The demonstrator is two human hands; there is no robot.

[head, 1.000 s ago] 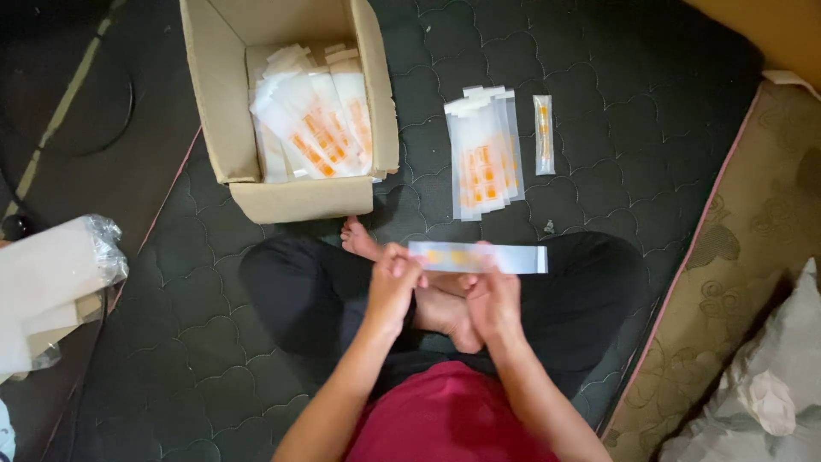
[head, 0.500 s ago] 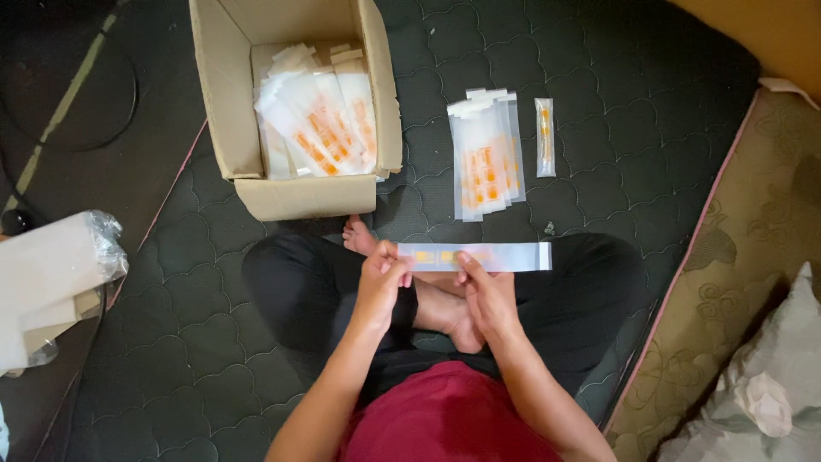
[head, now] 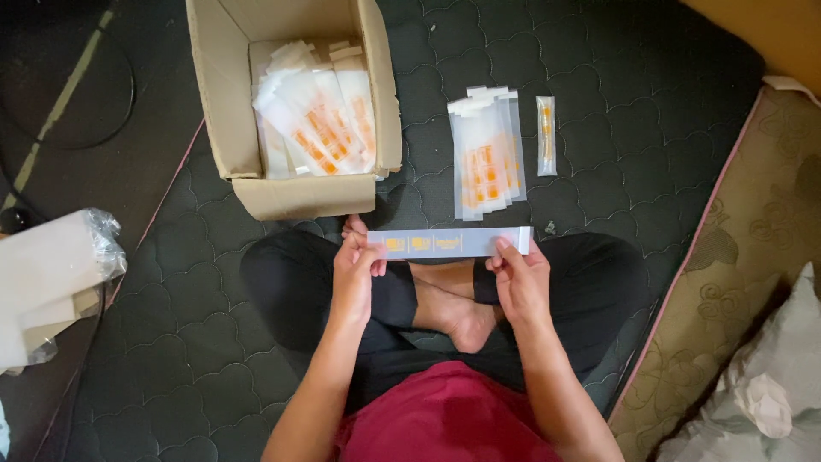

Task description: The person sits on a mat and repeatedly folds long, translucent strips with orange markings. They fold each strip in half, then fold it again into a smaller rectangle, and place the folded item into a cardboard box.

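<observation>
We hold a long clear sleeve level above our crossed legs: left hand and right hand each pinch one end, apparently thumb-over-finger grip. Beyond lie a sleeve stack and cardboard box.

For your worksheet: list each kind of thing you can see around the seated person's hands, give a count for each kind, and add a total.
Cardboard box: 1
Long sleeve held by left hand and right hand: 1
Pouch stacks, sheets too overlapped to count: 2, in the box and on the mat
Single narrow packet: 1
Plastic-wrapped bundle: 1
Total: 6
</observation>
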